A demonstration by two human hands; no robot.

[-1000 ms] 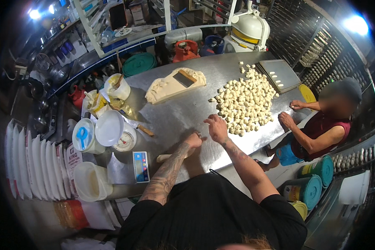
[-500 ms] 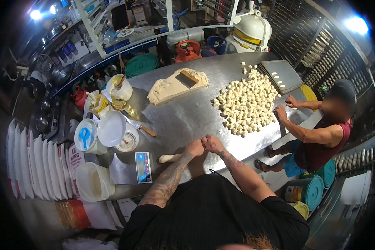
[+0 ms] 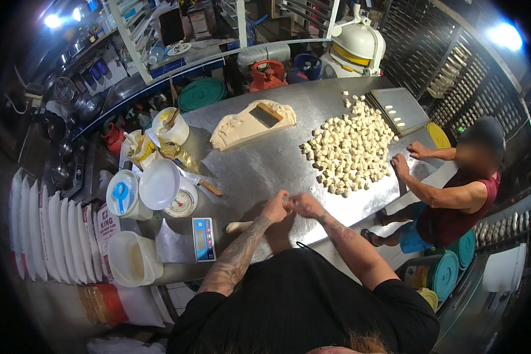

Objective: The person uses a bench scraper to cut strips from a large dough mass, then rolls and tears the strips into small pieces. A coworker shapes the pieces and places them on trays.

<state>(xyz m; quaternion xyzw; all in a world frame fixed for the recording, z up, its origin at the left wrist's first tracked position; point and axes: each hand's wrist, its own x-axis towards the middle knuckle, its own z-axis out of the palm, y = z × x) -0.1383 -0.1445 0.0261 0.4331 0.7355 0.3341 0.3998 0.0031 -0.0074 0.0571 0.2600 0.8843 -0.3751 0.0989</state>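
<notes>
My left hand and my right hand meet over the near side of the steel table, their fingers closed and almost touching. Whatever is between them is too small and blurred to make out. The end of a pale dough roll shows beside my left forearm, which hides the rest. Ahead to the right lies a broad heap of small dough pieces. A large slab of dough rests farther back, with a wooden-handled dough scraper on top.
At left stand a digital scale, a dial scale with a white bowl, tubs and a knife. A co-worker works at the right edge near a tray bearing several dough pieces.
My hands have shifted slightly, and the fingers of my left hand have lifted while my right hand blurs with motion. The co-worker's hands have moved a little along the table edge.
</notes>
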